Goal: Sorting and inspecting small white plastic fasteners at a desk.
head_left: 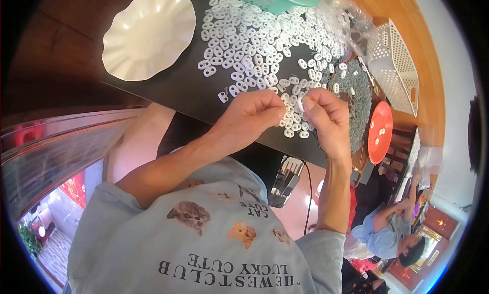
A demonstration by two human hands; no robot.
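Note:
Both of my hands are raised over the near part of a dark tabletop, with small white oval plastic pieces that have two holes spread beneath and beyond them. My left hand is closed in a pinch, and whatever lies between its fingertips is hidden. A short gap separates it from my right hand, whose thumb and index finger pinch a white two-hole piece. Beside the right hand lies a heap of grey-green cords, with a few white pieces on top.
At the far left stands a white scalloped dish. A green basket sits at the back, beside clear plastic bags. On the right are a white perforated basket and a red plate with several white pieces. Another person sits farther right.

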